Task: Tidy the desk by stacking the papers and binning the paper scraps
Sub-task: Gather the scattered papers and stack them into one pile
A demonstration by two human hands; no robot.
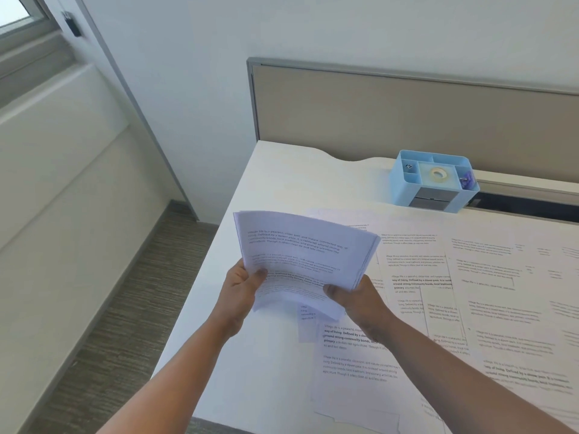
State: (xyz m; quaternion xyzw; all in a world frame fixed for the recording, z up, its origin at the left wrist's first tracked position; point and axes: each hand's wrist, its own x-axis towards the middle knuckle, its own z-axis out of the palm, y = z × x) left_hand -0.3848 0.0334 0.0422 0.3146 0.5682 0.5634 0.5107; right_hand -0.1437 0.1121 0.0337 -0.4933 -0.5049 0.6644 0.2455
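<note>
Two hands are all you have in view, and both hold one stack of printed papers [300,261] lifted clear of the white desk [275,170]. Your left hand [239,292] grips the stack's lower left corner, thumb curled over the top sheet and the other fingers hidden beneath it. How many sheets the stack holds cannot be counted; only its fanned right edge shows several layers, and the whole stack bows upward between your thumbs. Just below your left thumb, a narrow paper strip [307,321] pokes out from under the stack, its upper part covered. Your right hand [357,297] pinches the stack's lower right corner, thumb on top, fingers out of sight underneath. Beyond and to the right of those fingers, loose printed sheets [438,292] overlap across the desk; their number is unclear, and several run off the right and bottom edges. Well past your right fingertips stands one blue desk organizer [434,180], a tape roll [437,173] in its middle compartment.
</note>
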